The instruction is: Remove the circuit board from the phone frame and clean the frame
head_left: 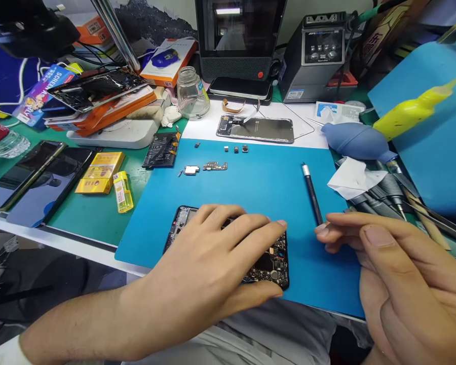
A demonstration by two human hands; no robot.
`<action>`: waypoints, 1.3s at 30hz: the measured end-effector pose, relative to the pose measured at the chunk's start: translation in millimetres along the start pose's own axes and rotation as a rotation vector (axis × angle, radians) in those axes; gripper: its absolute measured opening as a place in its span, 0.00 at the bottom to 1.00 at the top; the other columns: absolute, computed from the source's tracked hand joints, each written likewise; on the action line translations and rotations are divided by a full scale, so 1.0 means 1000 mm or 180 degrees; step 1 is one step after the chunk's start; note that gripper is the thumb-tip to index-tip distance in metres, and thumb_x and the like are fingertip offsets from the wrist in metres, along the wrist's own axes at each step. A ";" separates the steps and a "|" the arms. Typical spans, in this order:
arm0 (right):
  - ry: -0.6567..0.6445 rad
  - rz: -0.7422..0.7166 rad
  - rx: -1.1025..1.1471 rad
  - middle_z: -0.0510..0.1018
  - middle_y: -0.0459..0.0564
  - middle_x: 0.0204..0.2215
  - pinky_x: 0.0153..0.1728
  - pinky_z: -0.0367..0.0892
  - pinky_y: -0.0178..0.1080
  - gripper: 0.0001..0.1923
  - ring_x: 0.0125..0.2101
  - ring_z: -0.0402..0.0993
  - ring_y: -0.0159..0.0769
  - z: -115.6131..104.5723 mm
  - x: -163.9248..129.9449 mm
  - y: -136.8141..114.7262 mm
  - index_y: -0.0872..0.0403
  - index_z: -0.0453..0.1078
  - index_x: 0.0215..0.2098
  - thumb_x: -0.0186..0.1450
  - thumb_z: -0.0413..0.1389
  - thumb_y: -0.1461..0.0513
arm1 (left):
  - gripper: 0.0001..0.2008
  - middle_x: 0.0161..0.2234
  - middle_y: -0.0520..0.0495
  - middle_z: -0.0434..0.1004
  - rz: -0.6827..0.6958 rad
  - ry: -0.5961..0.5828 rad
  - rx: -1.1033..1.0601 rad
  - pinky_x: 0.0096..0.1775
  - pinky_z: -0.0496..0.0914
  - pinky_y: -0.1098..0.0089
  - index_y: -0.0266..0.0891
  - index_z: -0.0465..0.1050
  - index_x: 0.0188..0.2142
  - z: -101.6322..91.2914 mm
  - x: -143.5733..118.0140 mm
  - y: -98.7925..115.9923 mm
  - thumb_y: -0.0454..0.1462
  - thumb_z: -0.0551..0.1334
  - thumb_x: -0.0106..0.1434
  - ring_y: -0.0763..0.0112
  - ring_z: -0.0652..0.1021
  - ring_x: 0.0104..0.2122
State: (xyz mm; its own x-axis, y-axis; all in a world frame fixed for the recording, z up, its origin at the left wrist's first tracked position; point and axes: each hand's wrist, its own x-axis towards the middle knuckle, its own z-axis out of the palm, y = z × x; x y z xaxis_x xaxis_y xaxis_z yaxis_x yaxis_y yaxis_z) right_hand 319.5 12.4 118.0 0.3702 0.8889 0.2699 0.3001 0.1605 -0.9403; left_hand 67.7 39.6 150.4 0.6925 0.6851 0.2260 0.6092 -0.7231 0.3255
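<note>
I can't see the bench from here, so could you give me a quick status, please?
Left hand flat on opened phone, blue mat. Right hand at black pen tool. Small parts lie clear beyond.
</note>
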 end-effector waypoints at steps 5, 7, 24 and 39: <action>-0.0016 -0.0070 0.0115 0.87 0.46 0.41 0.38 0.75 0.39 0.07 0.38 0.84 0.37 0.000 0.001 0.000 0.41 0.90 0.47 0.78 0.69 0.51 | 0.33 0.72 0.53 0.77 -0.0077 -0.0082 -0.0180 0.65 0.66 0.58 0.44 0.63 0.76 -0.002 0.000 -0.001 0.58 0.63 0.83 0.59 0.73 0.66; -0.0066 -0.0045 0.0127 0.87 0.46 0.41 0.37 0.75 0.39 0.07 0.38 0.85 0.37 0.002 0.001 -0.002 0.42 0.90 0.48 0.78 0.68 0.52 | 0.30 0.71 0.54 0.78 -0.0114 -0.0101 -0.0232 0.65 0.66 0.58 0.45 0.64 0.75 -0.002 0.000 -0.001 0.55 0.63 0.84 0.60 0.73 0.65; -0.0093 0.0061 0.0087 0.87 0.47 0.40 0.37 0.74 0.41 0.08 0.38 0.85 0.38 0.004 -0.001 -0.008 0.42 0.90 0.49 0.79 0.67 0.53 | 0.30 0.71 0.49 0.79 -0.0114 -0.0163 -0.0211 0.63 0.74 0.55 0.45 0.62 0.77 -0.003 0.001 0.000 0.52 0.63 0.85 0.58 0.75 0.67; -0.0154 -0.0224 0.0124 0.87 0.49 0.38 0.41 0.77 0.48 0.10 0.35 0.84 0.44 -0.002 0.006 0.014 0.40 0.90 0.50 0.78 0.67 0.50 | 0.06 0.40 0.50 0.85 0.0351 0.0643 0.0300 0.48 0.75 0.63 0.43 0.77 0.48 -0.010 -0.025 -0.020 0.39 0.63 0.85 0.67 0.81 0.43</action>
State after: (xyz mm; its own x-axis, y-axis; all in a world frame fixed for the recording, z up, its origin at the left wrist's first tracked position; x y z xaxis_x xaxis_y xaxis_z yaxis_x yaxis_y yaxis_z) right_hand 327.4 18.8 106.9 0.3062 0.8943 0.3263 0.2891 0.2392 -0.9269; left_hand 34.0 37.5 147.7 0.6713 0.5984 0.4374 0.5742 -0.7930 0.2036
